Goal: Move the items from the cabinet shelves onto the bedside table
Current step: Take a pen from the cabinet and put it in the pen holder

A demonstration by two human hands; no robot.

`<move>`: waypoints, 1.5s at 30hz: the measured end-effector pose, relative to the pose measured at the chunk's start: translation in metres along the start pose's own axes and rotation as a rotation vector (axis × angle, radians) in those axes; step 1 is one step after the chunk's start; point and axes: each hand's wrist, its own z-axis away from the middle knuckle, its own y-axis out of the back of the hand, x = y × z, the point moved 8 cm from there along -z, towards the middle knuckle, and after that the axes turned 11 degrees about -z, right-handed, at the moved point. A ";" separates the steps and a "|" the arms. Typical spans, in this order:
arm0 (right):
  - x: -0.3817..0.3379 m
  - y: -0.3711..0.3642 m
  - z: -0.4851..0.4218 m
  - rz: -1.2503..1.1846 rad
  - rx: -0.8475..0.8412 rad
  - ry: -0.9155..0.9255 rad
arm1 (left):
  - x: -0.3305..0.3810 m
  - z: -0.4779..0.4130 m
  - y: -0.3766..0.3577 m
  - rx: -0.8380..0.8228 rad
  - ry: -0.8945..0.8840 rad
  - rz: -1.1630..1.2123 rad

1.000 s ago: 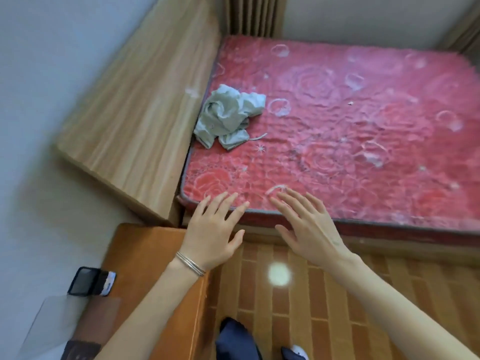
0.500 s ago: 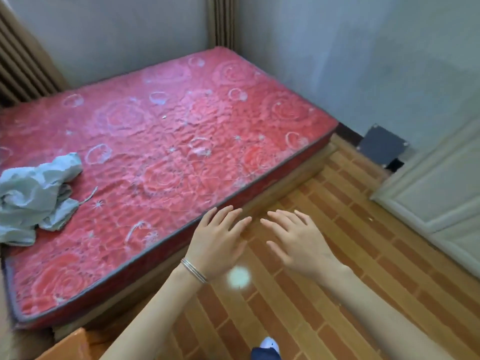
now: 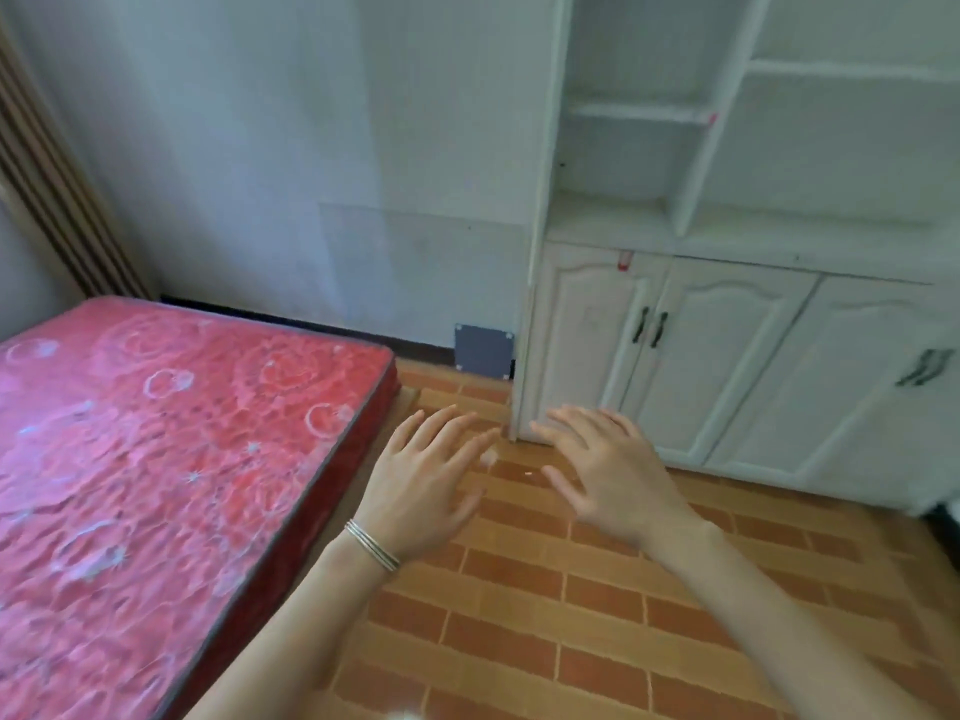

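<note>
At far right, cabinet [image 3: 727, 366] partly cropped.

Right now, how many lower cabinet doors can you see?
3: left door, middle door and right door, side by side below the shelves; more may be hidden past the right edge.

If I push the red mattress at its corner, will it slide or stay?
It probably stays: the red mattress looks thick and wide, so it is likely heavy. Its quilted top seems soft and may dent when pressed.
</note>
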 end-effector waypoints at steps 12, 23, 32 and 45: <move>0.115 0.049 -0.016 0.151 0.147 -0.259 | 0.030 -0.159 -0.016 0.091 -0.296 0.020; 0.192 0.105 -0.034 0.277 0.308 -0.405 | 0.066 -0.284 -0.016 0.204 -0.533 0.083; 0.294 0.132 0.004 0.340 0.283 -0.535 | 0.162 -0.357 -0.043 0.232 -0.643 0.130; 0.477 0.229 0.075 0.419 0.281 -0.580 | 0.354 -0.491 -0.044 0.319 -0.701 0.207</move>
